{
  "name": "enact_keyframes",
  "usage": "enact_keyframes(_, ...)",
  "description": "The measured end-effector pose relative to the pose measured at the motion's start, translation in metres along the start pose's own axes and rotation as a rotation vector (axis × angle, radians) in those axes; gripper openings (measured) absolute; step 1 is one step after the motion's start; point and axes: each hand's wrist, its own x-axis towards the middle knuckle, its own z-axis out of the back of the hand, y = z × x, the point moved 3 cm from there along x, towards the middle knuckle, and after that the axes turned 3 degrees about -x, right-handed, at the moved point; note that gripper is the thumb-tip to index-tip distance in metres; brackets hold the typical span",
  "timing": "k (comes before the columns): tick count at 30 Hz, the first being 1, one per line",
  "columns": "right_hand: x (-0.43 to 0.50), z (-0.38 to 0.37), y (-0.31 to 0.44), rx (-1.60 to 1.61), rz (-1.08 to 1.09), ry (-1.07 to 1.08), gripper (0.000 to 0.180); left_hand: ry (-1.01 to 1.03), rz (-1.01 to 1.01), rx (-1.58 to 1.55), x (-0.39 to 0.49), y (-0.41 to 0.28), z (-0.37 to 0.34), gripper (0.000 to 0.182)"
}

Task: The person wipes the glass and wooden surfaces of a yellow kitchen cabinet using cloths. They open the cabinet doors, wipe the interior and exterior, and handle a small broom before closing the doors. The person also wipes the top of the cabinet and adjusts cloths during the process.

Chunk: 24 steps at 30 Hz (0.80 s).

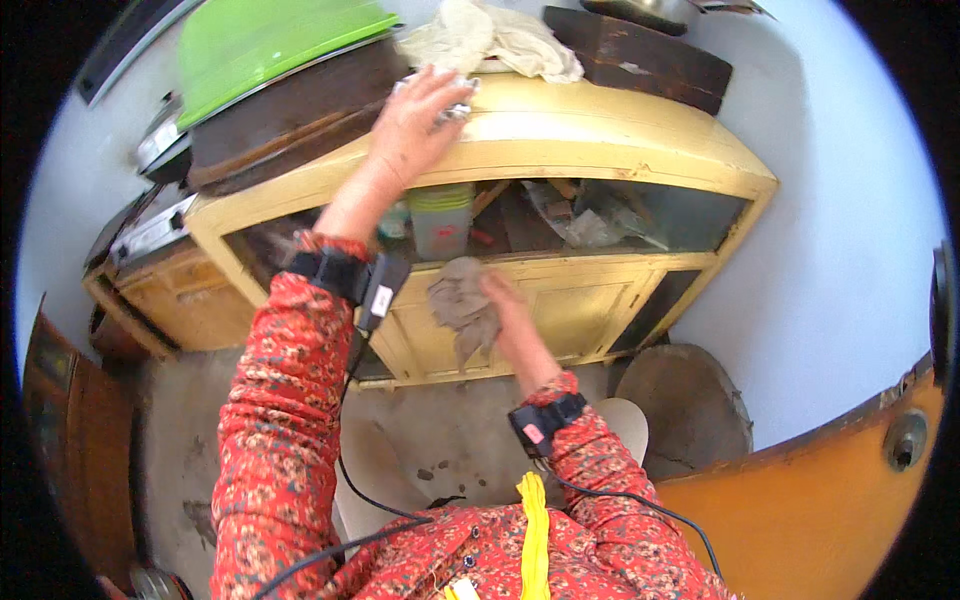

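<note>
My left hand (pixel 420 124) reaches to the top of a yellow wooden cabinet (pixel 540 112). Under its fingers is a crumpled white-and-dark piece, perhaps a cloth (pixel 454 112), mostly hidden by the hand. A limp grey-brown rag (pixel 466 296) hangs from my right hand (pixel 514 315), in front of the cabinet's lower doors (pixel 574 319). Just beyond my left fingers, a cream cloth (pixel 491 37) lies bunched on the cabinet top. Behind the cabinet's glass front are a grey container with a green rim (pixel 441 225) and clear plastic bags (pixel 600 225).
A dark wooden box (pixel 300 97) with a bright green plastic lid or tray (pixel 277 52) on it sits at the cabinet's left. Another dark wooden box (pixel 637 64) is at the right end. A round brown object (pixel 682 405) stands on the floor by the wall, near an orange panel (pixel 795 517).
</note>
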Motion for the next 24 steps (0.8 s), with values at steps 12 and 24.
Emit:
enact_keyframes(12, -0.086, 0.026, -0.034, -0.141, -0.317, 0.395, 0.055, 0.507, 0.646, -0.548, -0.285, -0.149, -0.026, 0.064)
enact_keyframes(24, -0.075, 0.078, -0.010, -0.360, -0.277, 0.225, 0.050, -0.808, 1.597, -0.396, -0.318, 0.019, 0.035, 0.049)
